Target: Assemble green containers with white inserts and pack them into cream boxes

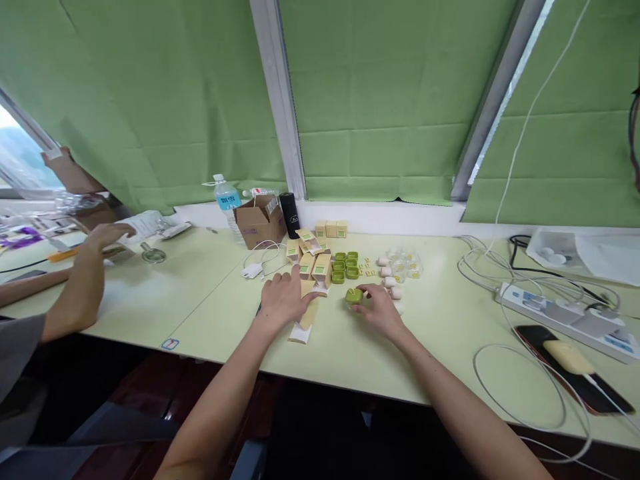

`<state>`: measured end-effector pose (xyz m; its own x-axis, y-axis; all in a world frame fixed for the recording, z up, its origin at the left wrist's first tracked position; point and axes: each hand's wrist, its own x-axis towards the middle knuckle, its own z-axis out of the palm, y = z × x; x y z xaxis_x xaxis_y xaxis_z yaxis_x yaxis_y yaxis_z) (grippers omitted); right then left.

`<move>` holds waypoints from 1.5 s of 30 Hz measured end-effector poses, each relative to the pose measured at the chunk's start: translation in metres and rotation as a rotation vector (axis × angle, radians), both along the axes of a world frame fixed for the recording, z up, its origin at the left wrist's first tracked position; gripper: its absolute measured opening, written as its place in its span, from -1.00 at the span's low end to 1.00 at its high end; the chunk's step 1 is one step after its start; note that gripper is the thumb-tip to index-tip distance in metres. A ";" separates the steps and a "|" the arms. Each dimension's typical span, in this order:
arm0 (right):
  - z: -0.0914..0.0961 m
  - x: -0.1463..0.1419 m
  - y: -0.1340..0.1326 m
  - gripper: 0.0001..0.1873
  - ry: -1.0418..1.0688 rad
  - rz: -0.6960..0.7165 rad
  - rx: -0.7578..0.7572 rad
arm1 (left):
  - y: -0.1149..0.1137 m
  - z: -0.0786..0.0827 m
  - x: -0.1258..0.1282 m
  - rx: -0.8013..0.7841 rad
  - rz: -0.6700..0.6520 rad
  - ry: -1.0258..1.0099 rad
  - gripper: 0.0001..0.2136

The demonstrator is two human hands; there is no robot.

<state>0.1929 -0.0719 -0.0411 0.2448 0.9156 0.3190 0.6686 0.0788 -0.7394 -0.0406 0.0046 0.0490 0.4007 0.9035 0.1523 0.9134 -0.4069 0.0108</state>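
My right hand [380,312] pinches a small green lidded container [354,296] between thumb and fingers, just above the table. My left hand [284,297] lies over small tan cardboard boxes, its thumb spread to the right across a tan carton [307,288]; whether it grips the carton is hidden. An opened tan-and-white carton [303,325] lies flat below it. Folded tan boxes [321,269] stand just beyond. Several green square cups [339,265] sit in rows behind the container. Tiny yellowish pieces [367,267], pale pink cylinders [389,282] and clear cups [406,261] are to their right.
A brown carton [257,223], a water bottle [227,200] and a black cylinder [289,215] stand at the back. A white charger [252,270] lies left. Right are a power strip [565,320], cables and a phone [575,373]. A co-worker's arm [80,287] reaches in left.
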 end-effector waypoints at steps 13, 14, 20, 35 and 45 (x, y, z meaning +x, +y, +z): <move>-0.005 -0.006 -0.003 -0.46 -0.208 -0.047 -0.041 | -0.032 -0.022 0.005 -0.100 0.000 0.054 -0.44; -0.002 -0.005 -0.004 -0.42 -0.199 -0.060 -0.014 | -0.034 -0.020 0.004 -0.073 -0.005 0.036 -0.46; 0.013 0.003 -0.010 -0.72 -0.061 -0.088 0.388 | -0.030 -0.009 0.023 0.202 -0.097 -0.229 -0.52; 0.016 0.009 -0.012 -0.51 0.101 0.117 0.356 | -0.001 -0.044 0.118 0.525 -0.692 -0.758 -0.55; 0.031 0.023 -0.013 -0.44 0.512 0.366 0.315 | 0.020 -0.042 0.079 -0.177 -0.847 -0.930 -0.58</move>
